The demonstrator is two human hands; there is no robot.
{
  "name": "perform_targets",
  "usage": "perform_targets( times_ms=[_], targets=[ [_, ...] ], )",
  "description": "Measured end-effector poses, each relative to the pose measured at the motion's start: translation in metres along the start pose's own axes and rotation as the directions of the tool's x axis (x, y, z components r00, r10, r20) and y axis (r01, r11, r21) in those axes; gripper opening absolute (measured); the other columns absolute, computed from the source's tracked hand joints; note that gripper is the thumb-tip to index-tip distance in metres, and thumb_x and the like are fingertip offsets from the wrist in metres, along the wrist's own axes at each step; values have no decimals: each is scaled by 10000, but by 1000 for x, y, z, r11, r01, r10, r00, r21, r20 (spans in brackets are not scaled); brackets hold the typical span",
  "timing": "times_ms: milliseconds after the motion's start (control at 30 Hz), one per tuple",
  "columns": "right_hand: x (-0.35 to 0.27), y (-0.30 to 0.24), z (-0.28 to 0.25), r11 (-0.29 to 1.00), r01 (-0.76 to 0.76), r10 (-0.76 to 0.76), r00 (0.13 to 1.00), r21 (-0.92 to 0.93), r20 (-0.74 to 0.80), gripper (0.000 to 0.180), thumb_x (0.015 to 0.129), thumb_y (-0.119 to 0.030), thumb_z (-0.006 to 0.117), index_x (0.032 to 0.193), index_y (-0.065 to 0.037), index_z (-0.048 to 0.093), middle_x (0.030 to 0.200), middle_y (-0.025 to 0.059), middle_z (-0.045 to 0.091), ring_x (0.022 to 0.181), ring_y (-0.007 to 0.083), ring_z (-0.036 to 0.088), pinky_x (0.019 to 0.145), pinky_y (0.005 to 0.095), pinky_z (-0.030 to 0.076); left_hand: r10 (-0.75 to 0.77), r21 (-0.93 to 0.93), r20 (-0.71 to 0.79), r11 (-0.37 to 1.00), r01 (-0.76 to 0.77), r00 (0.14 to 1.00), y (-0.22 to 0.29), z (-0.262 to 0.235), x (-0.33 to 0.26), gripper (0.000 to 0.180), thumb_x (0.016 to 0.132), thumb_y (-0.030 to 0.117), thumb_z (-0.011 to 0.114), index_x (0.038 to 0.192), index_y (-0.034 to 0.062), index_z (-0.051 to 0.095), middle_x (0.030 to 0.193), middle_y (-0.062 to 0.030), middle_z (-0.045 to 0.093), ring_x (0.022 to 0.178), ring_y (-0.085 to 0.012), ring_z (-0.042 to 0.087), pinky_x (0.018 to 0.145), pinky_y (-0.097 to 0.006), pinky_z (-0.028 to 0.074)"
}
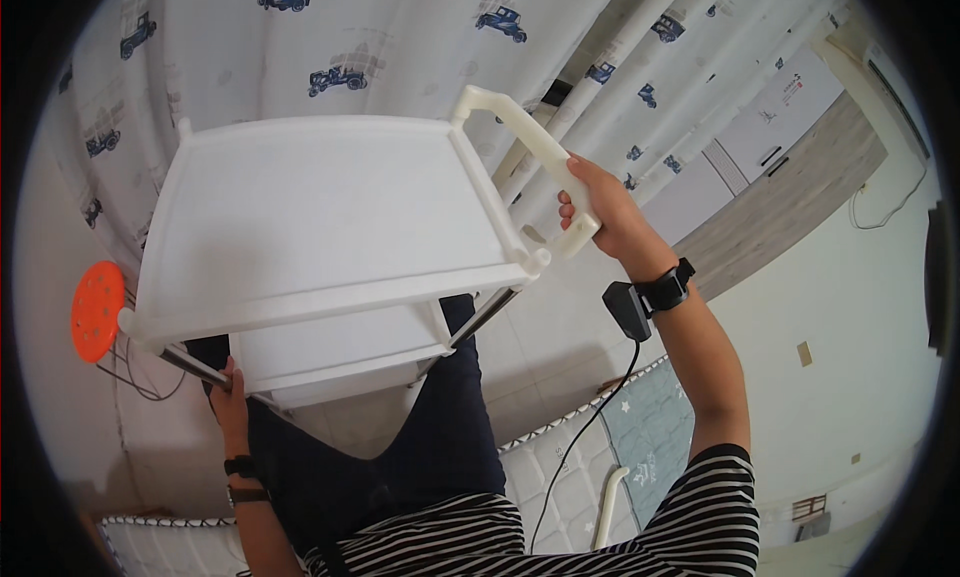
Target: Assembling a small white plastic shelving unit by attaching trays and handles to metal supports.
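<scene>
A white tiered shelf cart (330,212) stands in front of me between my legs, with a bare top tray and a lower tray (340,347) under it. My right hand (600,202) is closed round a cream plastic handle (530,137). One end of this handle meets the cart's far right corner; its other end sits out to the right, apart from the near right corner post. At the near left, my left hand (230,402) wraps round a shiny metal leg (195,365) just below the top tray. Some of its fingers are hidden behind the leg.
Another cream handle (610,507) lies on the patterned mattress (560,467) at the lower right. An orange round stool (98,312) stands at the left. Curtains (400,37) hang behind the cart. A black cable (570,447) runs from the device on my right wrist.
</scene>
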State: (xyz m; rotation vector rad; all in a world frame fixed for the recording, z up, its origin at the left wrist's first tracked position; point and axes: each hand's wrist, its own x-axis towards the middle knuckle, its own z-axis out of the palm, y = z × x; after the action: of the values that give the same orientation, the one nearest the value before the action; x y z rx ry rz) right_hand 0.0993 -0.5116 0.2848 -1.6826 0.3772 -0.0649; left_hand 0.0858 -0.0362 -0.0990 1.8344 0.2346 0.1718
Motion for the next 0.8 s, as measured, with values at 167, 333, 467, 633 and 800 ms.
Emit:
perform_targets(
  times_ms=[167,333,467,633,800],
  targets=[
    [-1,5,-1,999,33,-33,999,-13,36,484,909,-290,449,1331,-79,340,747,36,431,594,119,442,552,279,451,42,-43,-6,998,-43,999,3,4,-2,364,880,153,558,1194,-29,523,791,6,472,743,-87,421,708,-228,374],
    [-6,-9,13,1000,-20,20,1000,4,15,486,916,-289,445,1334,-69,330,758,41,427,601,121,443,573,292,465,77,-57,-43,995,-79,996,-7,3,0,369,884,161,553,1197,-30,519,808,10,474,732,-85,402,702,-222,366],
    [-3,13,19,999,31,-30,999,25,-16,482,922,-278,438,1341,-71,320,775,46,424,606,124,440,579,305,475,-12,-73,28,997,14,1000,5,4,1,372,889,166,544,1206,-27,514,829,10,472,739,-84,400,708,-215,365],
    [-6,21,25,998,56,-57,998,-20,-35,497,923,-296,435,1349,-76,303,785,52,429,632,130,454,594,318,489,65,-37,-35,997,-66,997,4,4,1,364,888,160,543,1200,-26,520,845,7,484,754,-82,415,715,-208,364],
    [-15,23,15,996,87,-89,991,30,101,508,933,-331,417,1346,-60,298,838,67,483,713,144,513,669,326,500,-15,16,55,1000,14,998,-8,-13,-1,419,880,148,545,1253,-28,465,928,-26,509,874,-114,471,808,-229,377]
  ],
)
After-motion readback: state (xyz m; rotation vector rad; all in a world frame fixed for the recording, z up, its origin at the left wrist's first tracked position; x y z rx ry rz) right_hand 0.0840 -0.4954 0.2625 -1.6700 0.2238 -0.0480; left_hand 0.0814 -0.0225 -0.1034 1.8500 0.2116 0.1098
